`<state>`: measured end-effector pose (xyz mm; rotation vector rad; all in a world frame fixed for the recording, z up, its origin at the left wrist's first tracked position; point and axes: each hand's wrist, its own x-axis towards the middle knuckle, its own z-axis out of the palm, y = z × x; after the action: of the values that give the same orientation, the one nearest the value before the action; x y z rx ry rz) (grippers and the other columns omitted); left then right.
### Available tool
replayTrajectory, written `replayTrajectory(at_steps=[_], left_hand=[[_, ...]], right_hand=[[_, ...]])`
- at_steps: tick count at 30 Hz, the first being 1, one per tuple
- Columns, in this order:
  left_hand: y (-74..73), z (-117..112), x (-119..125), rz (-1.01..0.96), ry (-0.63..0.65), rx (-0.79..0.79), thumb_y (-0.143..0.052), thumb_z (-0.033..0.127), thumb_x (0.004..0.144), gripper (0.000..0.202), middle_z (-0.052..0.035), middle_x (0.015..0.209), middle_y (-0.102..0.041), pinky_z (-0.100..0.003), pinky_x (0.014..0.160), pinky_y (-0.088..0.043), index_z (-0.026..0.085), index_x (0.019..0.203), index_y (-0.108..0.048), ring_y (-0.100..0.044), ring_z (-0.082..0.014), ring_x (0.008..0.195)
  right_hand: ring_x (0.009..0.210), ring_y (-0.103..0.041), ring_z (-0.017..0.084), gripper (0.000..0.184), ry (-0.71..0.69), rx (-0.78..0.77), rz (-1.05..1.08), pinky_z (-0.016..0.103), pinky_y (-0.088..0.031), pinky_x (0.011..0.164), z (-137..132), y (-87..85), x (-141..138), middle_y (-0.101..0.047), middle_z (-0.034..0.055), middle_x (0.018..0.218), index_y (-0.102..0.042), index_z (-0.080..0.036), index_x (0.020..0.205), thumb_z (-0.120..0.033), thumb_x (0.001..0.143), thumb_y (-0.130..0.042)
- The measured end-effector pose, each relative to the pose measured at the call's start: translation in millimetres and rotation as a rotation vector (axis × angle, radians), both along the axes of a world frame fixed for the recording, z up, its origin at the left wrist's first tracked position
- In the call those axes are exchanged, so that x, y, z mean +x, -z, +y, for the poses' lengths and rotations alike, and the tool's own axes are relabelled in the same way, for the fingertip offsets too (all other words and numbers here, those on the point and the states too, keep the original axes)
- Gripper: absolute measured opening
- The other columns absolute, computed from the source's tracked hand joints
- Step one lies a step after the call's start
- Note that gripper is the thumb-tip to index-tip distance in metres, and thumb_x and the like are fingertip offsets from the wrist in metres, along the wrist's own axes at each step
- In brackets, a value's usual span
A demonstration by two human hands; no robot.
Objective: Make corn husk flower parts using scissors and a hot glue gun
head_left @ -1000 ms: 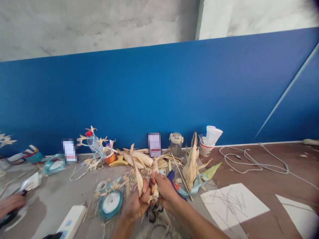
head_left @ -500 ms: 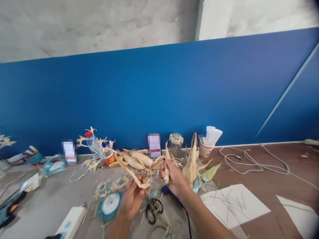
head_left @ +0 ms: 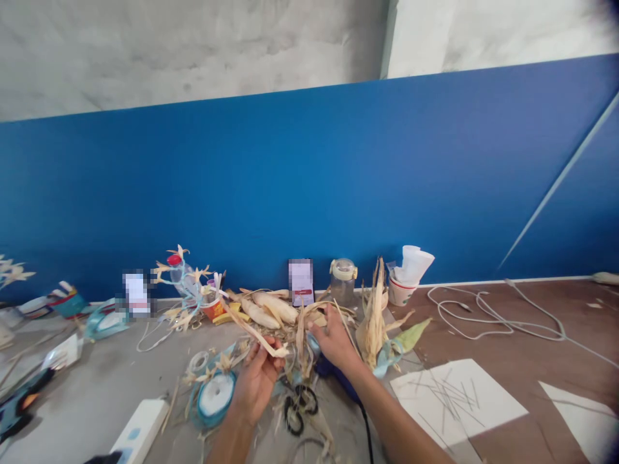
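My left hand (head_left: 256, 380) is closed on a long dry corn husk strip (head_left: 246, 330) that slants up to the left. My right hand (head_left: 333, 341) reaches into the pile of dry husks (head_left: 285, 319) on the table, its fingers curled on husk pieces there. A blue glue gun (head_left: 333, 370) lies partly under my right wrist. Black-handled scissors (head_left: 297, 406) lie just below and between my hands. A spool of light blue ribbon (head_left: 213, 396) sits left of my left hand.
Along the blue wall stand a glass jar (head_left: 342, 278), a cup of white papers (head_left: 409, 270), a bottle with husk flowers (head_left: 181, 274) and an upright husk bundle (head_left: 374, 316). White cable (head_left: 483, 309) and paper sheets with thin wires (head_left: 454, 396) lie right. A white box (head_left: 138, 428) sits lower left.
My hands, joined on one husk bundle a second ago, have come apart. The right hand rose with a piece and now reaches down into the pile. Another person's hand at far left is gone.
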<state>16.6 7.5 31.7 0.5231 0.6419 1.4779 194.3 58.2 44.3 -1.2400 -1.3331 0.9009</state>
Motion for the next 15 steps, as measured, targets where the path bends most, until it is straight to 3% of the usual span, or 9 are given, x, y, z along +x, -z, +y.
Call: replayTrajectory(at_steps=[1,3,6,8,12,15], left_hand=[[-0.4,-1,1,0.019,0.003,-0.001,-0.077,0.023,0.068,0.015,-0.0028,0.074,-0.065,-0.021,0.053,-0.045,0.015,0.078,-0.068,-0.052,-0.0085,0.055],[-0.5,-2,5,0.07,-0.011,-0.008,-0.076,0.025,0.069,0.016,-0.0012,0.069,-0.063,-0.019,0.049,-0.042,0.014,0.076,-0.067,-0.05,-0.0072,0.052],[0.7,-3,10,0.145,-0.067,-0.017,-0.078,0.028,0.066,0.02,0.0018,0.063,-0.061,-0.017,0.044,-0.037,0.015,0.074,-0.066,-0.046,-0.0054,0.046],[1.5,-4,13,0.179,-0.098,-0.032,-0.079,0.031,0.064,0.023,0.0019,0.064,-0.062,-0.018,0.045,-0.039,0.016,0.077,-0.067,-0.049,-0.0069,0.047],[1.4,-5,15,0.249,-0.077,-0.069,-0.08,0.034,0.061,0.032,-0.0033,0.078,-0.069,-0.025,0.061,-0.047,0.017,0.086,-0.068,-0.062,-0.016,0.067],[1.7,-6,16,0.298,-0.061,-0.049,-0.08,0.035,0.062,0.03,-0.0024,0.074,-0.067,-0.026,0.059,-0.044,0.018,0.084,-0.068,-0.059,-0.0157,0.064]], right_hand=[[0.123,-0.043,0.035,0.053,0.063,0.044,-0.061,0.051,-0.03,0.103,-1,-1.8,0,-0.054,0.0187,0.126,-0.054,-0.014,0.116,-0.035,0.069,-0.062],[0.112,-0.051,0.031,0.044,0.052,0.1,-0.1,0.047,-0.036,0.1,-8,-8.6,-1,-0.058,0.0172,0.119,-0.056,-0.014,0.114,-0.031,0.073,-0.056],[0.088,-0.06,0.023,0.027,-0.255,0.063,-0.094,0.037,-0.046,0.084,-25,-19.5,-11,-0.066,0.0095,0.096,-0.063,-0.017,0.1,-0.029,0.079,-0.051],[0.086,-0.059,0.021,0.027,-0.338,0.064,-0.146,0.033,-0.045,0.081,-36,-22.1,-22,-0.065,0.0069,0.094,-0.064,-0.018,0.099,-0.026,0.073,-0.06],[0.074,-0.055,0.019,0.02,-0.338,0.047,-0.278,0.028,-0.04,0.069,-45,-15.4,-36,-0.064,0.0034,0.08,-0.066,-0.018,0.087,-0.02,0.067,-0.063],[0.064,-0.051,0.016,0.008,-0.316,0.006,-0.253,0.025,-0.036,0.061,-42,-7.9,-37,-0.06,0.0007,0.067,-0.064,-0.018,0.075,-0.021,0.071,-0.058]])
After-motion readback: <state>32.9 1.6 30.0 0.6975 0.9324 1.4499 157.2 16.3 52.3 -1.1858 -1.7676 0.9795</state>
